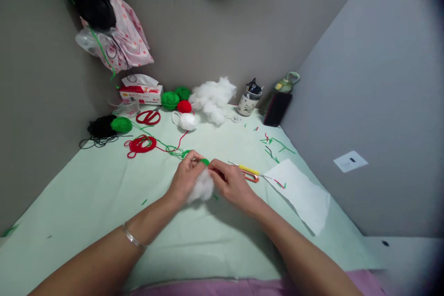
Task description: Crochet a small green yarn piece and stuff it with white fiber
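My left hand (187, 175) is closed around a small green yarn piece (205, 162), of which only a bit shows between the fingers. At its other side, my right hand (228, 178) has its fingertips pinched together; what they hold is hidden. A tuft of white stuffing (201, 187) lies just below and between both hands. More green yarn (186, 153) shows behind the left fingers. Right of my right hand lie a yellow-handled crochet hook (248, 169) and an orange-handled tool (251, 176).
Red-handled scissors (148, 117), a red yarn coil (141, 145), a white yarn ball (188, 121) and a stuffing pile (214, 99) lie toward the back. A pen jar (247, 104) and a dark phone (277, 108) stand back right. White paper (305, 199) lies at the right.
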A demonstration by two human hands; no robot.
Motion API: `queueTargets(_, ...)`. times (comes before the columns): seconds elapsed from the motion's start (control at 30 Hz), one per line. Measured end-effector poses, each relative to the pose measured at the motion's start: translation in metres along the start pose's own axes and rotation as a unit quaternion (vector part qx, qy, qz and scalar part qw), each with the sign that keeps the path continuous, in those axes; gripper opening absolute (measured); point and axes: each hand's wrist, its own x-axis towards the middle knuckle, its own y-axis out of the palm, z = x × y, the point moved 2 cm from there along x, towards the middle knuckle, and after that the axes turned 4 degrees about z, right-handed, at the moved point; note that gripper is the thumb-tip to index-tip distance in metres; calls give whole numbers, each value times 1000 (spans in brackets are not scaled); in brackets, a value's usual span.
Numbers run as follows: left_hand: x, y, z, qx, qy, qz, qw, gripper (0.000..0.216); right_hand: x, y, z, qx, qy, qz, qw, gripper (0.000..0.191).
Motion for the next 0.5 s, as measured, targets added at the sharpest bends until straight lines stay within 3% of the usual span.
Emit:
queueTargets(0.23, -4, 4, -6, -37, -9, 11, 999, 27, 11, -3, -22, 128, 72, -67, 987, 19)
queueTargets(0.5, -4, 2, -8, -26, 9, 48, 998, 35, 15, -5, -28, 205, 81, -55, 974, 20)
